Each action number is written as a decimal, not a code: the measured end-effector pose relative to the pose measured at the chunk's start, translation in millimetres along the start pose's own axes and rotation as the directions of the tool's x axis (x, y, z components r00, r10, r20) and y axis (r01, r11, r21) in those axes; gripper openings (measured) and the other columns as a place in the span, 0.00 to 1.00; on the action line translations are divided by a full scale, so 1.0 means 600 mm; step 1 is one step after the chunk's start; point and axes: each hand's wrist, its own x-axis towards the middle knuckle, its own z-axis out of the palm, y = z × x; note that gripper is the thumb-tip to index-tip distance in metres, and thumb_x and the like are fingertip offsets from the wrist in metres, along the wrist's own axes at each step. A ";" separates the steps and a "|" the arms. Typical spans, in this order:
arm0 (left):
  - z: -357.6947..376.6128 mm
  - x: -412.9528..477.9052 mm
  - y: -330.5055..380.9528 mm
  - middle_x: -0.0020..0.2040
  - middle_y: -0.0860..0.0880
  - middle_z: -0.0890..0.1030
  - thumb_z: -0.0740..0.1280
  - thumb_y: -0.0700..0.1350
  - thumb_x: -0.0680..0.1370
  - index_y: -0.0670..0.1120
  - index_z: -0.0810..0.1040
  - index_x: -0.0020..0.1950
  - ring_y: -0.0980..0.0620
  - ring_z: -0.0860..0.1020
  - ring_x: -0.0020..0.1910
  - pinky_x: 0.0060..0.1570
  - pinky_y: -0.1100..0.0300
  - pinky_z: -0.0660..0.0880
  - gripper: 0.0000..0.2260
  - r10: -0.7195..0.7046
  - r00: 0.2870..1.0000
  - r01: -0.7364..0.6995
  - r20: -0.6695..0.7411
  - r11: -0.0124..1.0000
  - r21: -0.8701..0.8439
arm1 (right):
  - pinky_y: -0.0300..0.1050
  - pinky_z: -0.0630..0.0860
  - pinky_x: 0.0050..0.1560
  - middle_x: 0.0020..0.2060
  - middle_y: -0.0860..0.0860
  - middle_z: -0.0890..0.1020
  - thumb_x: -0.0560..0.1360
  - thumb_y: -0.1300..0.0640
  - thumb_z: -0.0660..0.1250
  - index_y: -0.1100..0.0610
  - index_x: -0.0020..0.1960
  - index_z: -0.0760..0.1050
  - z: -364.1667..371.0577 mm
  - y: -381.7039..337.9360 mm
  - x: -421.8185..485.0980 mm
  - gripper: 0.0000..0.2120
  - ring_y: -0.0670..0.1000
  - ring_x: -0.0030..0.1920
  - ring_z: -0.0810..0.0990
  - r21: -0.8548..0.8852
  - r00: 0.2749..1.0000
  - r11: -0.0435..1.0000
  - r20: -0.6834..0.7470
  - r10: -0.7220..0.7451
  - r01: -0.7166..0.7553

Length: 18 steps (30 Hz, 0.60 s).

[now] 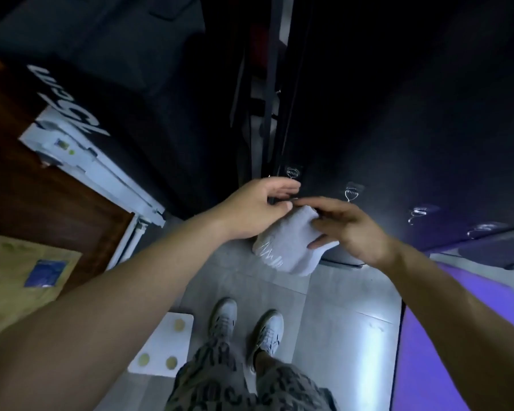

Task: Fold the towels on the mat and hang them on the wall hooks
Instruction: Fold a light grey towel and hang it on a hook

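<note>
Folded towel (288, 246): gripped by right hand (349, 228), top edge pinched by left hand (257, 210), just below wall hook (293, 172), likely for hanging.

Towel (291, 244) before the wall (398, 129) — hooks (350, 193) run right of it, mat (457, 336) on the floor (324, 321) beneath.

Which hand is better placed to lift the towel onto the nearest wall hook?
Probably left: the left hand sits at the towel's top edge, directly below the nearest hook; the right hand grips the towel lower.
</note>
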 end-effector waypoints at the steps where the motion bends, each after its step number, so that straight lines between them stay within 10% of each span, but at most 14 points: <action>1: -0.008 0.015 -0.010 0.67 0.55 0.78 0.66 0.38 0.81 0.49 0.74 0.72 0.62 0.75 0.66 0.71 0.58 0.69 0.19 -0.011 0.997 0.017 0.075 0.997 -0.077 | 0.54 0.82 0.52 0.62 0.44 0.81 0.72 0.63 0.62 0.47 0.64 0.79 -0.002 -0.005 0.011 0.24 0.47 0.63 0.77 -0.005 1.000 1.000 0.030 -0.006 0.006; 5: -0.045 0.073 -0.043 0.63 0.49 0.82 0.67 0.37 0.78 0.49 0.72 0.72 0.54 0.79 0.63 0.67 0.54 0.74 0.23 -0.036 0.934 0.121 0.354 0.968 -0.220 | 0.45 0.80 0.47 0.61 0.48 0.82 0.71 0.63 0.62 0.48 0.64 0.78 -0.013 -0.009 0.053 0.24 0.46 0.57 0.80 0.000 0.998 1.000 0.056 -0.001 0.001; 8: -0.068 0.107 -0.047 0.56 0.54 0.84 0.67 0.41 0.79 0.52 0.76 0.68 0.63 0.80 0.48 0.42 0.64 0.74 0.18 -0.070 0.868 0.139 0.491 0.985 -0.105 | 0.42 0.78 0.44 0.59 0.57 0.81 0.70 0.64 0.63 0.52 0.63 0.78 -0.020 -0.002 0.078 0.22 0.49 0.50 0.80 0.039 0.998 0.999 0.062 0.008 -0.011; 13: -0.079 0.143 -0.077 0.45 0.55 0.80 0.69 0.52 0.73 0.49 0.81 0.56 0.59 0.73 0.41 0.36 0.63 0.67 0.14 -0.136 0.855 0.159 0.500 0.987 -0.002 | 0.50 0.74 0.44 0.48 0.57 0.81 0.71 0.64 0.66 0.60 0.57 0.74 -0.020 0.029 0.107 0.15 0.53 0.45 0.78 0.086 0.999 0.996 -0.032 -0.018 0.021; 18: -0.074 0.158 -0.112 0.45 0.50 0.82 0.70 0.42 0.79 0.42 0.80 0.56 0.57 0.80 0.40 0.33 0.68 0.74 0.07 -0.188 0.860 0.235 0.475 0.971 -0.042 | 0.45 0.75 0.41 0.40 0.55 0.79 0.75 0.71 0.65 0.58 0.52 0.70 0.000 0.073 0.124 0.11 0.53 0.39 0.76 0.133 0.979 0.984 -0.183 -0.091 0.116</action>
